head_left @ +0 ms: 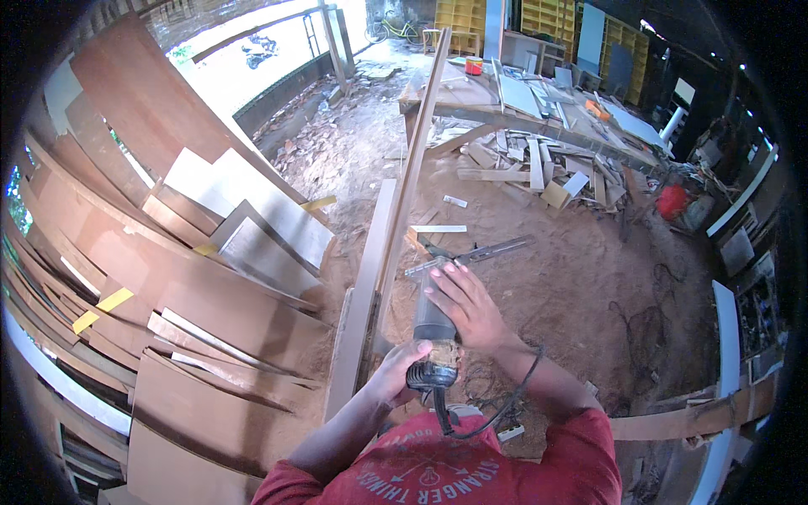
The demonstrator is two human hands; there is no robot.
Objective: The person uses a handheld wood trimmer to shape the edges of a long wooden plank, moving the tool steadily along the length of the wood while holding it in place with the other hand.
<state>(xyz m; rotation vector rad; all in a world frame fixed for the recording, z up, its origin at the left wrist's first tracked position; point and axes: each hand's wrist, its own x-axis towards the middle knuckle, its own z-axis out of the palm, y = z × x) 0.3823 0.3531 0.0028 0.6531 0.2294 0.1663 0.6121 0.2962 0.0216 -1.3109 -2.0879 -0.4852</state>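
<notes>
A corded power tool with a grey cylindrical body (433, 318) lies lengthwise in front of my chest; its exact kind is hard to make out. My left hand (399, 370) grips its dark rear end, thumb on top. Over its far end, the fingers of my right hand (465, 305) are laid and curved against the body. A black cord (510, 402) loops from the rear past my right forearm. Just left of the tool, a long narrow wooden board (412, 172) runs away from me, its far end near the workbench. The tool's working tip is partly hidden by my right hand.
Wooden panels (202, 404) lean in stacks along the left. A workbench (539, 122) at the far right holds boards and a red container (474, 66), with scrap wood (539, 164) piled beneath. A red round object (672, 202) and loose cables (644, 328) lie on the dusty floor.
</notes>
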